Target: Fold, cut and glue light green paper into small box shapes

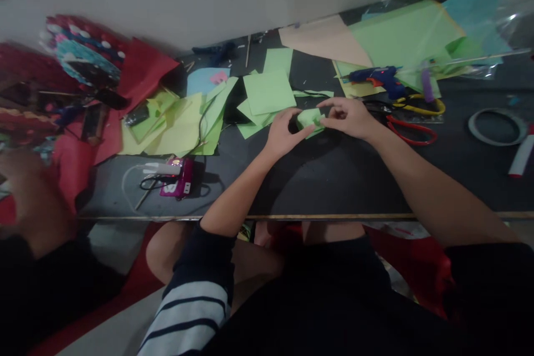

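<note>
My left hand (284, 134) and my right hand (349, 117) meet over the middle of the black table (334, 178). Between them they pinch a small folded piece of light green paper (309, 119). The left fingers curl round its near side, and the right fingers are closed on its far right end. Just behind the hands lies a stack of green paper squares (267, 94).
Blue glue gun (377, 78), yellow-handled scissors (421, 104) and red-handled scissors (411, 130) lie right of the hands. A tape ring (496, 125) sits far right. Yellow-green sheets (175, 122), red paper (142, 72) and a pink device (179, 178) lie left. Large coloured sheets (400, 33) cover the back.
</note>
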The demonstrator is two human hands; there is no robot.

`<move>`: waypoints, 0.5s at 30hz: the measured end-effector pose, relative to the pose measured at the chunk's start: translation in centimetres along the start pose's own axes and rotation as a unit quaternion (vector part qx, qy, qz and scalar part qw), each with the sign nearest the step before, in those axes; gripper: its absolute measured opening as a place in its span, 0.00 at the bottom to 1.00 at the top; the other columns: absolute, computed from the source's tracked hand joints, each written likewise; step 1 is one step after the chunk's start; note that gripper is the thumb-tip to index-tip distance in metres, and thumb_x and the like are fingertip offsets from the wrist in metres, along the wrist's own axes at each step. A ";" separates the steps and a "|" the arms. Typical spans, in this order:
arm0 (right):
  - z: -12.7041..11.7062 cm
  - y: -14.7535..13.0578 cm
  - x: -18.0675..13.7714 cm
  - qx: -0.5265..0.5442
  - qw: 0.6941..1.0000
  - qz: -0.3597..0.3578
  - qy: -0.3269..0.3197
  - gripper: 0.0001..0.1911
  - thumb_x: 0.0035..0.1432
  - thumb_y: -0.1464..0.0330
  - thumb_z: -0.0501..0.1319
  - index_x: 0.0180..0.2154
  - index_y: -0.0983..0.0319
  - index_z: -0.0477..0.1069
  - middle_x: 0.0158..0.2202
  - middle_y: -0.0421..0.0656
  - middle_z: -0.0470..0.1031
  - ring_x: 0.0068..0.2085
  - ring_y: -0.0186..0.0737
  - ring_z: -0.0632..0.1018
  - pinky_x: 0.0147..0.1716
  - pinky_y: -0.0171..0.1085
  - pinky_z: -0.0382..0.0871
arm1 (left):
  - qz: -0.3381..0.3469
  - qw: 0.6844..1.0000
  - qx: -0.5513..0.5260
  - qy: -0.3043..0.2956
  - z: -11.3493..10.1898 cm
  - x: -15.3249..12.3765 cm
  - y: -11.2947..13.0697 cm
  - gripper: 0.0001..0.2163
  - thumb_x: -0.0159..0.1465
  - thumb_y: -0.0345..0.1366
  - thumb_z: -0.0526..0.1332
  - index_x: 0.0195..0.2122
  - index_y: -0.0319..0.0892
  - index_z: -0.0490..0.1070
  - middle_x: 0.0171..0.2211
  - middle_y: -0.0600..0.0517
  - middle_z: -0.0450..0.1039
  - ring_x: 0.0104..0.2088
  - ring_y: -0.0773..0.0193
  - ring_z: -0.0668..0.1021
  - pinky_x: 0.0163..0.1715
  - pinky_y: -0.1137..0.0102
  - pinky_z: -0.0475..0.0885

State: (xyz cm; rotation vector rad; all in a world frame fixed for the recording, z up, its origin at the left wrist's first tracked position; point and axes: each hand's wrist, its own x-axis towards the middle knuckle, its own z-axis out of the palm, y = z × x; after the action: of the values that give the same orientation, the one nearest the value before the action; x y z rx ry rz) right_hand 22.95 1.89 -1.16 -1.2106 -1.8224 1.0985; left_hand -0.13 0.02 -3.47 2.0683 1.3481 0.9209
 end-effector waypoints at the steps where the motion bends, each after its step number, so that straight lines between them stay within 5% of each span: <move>1: -0.1 0.0 0.0 0.006 1.000 -0.006 -0.009 0.24 0.48 0.57 0.75 0.45 0.63 0.80 0.24 0.35 0.68 0.25 0.32 0.64 0.28 0.37 0.58 | 0.007 1.000 0.003 0.002 0.0 0.0 -0.1 0.23 0.64 0.57 0.69 0.51 0.45 0.75 0.57 0.42 0.81 0.59 0.49 0.80 0.60 0.55 0.76; 9: -0.5 -0.4 -0.1 0.021 0.996 -0.069 -0.058 0.30 0.48 0.48 0.76 0.45 0.61 0.80 0.31 0.39 0.71 0.27 0.31 0.63 0.27 0.37 0.58 | 0.085 0.996 -0.018 -0.012 -0.2 0.1 -0.9 0.19 0.64 0.52 0.71 0.51 0.49 0.77 0.62 0.44 0.76 0.63 0.49 0.77 0.60 0.55 0.76; 15: 0.2 -0.9 -0.5 -0.052 0.992 -0.109 -0.028 0.21 0.49 0.56 0.73 0.43 0.59 0.81 0.39 0.43 0.75 0.30 0.35 0.67 0.32 0.39 0.63 | 0.101 0.994 -0.016 -0.037 -0.5 0.1 -0.6 0.23 0.60 0.50 0.75 0.53 0.50 0.78 0.64 0.44 0.73 0.66 0.48 0.74 0.61 0.55 0.76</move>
State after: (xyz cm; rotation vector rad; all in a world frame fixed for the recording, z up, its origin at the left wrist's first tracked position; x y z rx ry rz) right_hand 22.64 1.21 -0.47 -1.0181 -2.0238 0.9327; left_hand -0.81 0.31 -3.55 2.2212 1.0957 0.9323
